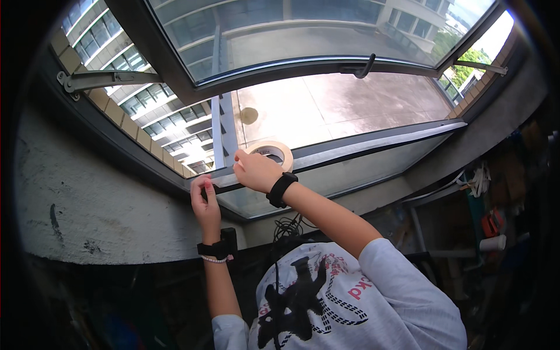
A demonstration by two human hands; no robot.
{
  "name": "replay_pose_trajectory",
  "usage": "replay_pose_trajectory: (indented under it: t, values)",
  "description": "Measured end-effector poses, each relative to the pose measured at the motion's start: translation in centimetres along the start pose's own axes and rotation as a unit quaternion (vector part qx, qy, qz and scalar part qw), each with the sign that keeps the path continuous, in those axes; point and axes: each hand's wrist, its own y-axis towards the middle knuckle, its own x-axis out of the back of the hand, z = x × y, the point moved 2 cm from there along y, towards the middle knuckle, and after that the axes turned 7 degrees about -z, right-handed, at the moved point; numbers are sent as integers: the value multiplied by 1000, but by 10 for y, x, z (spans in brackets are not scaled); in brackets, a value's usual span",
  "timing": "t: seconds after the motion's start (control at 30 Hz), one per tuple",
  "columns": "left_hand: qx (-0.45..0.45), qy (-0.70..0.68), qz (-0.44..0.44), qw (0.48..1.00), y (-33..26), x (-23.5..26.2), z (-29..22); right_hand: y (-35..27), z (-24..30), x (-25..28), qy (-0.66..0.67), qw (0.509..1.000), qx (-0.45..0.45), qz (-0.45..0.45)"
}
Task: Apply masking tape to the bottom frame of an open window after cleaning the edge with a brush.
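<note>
My right hand [261, 172] is closed on a roll of cream masking tape [285, 153], held just over the lower rail [344, 153] of the window frame. A pale strip runs along the top of that rail. At the rail's left corner is my left hand [204, 197], its fingers bent and drawn together against the frame. Whatever lies between those fingers is too small or hidden to make out. Both wrists wear black bands.
Above my hands the hinged window sash [280, 73] stands swung outward, with a dark handle [366, 67] and a metal stay arm [114, 79]. A rough grey sill [99, 198] lies to the left. Coiled black cable [287, 227] hangs below the glass. Clutter fills the lower right.
</note>
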Motion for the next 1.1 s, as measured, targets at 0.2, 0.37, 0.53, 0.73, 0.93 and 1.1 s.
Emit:
replay_pose_trajectory:
  t: [0.2,0.37,0.53,0.73,0.93,1.1]
  values:
    - [103,-30,-6,994,5,17,4,-4,1,2,17,999,-15,28]
    - [188,-22,-7,982,14,19,-14,-7,-2,2,-34,998,34,39]
    - [257,-133,3,957,21,12,-11,-5,-1,-1,-46,998,35,35]
    - [278,-251,-30,927,31,23,-26,-3,2,-1,-58,996,36,49]
    - [69,213,-37,974,5,-14,-37,0,-3,-1,-52,997,40,49]
    - [-11,289,-48,956,-5,-19,-26,-3,3,0,-41,996,59,54]
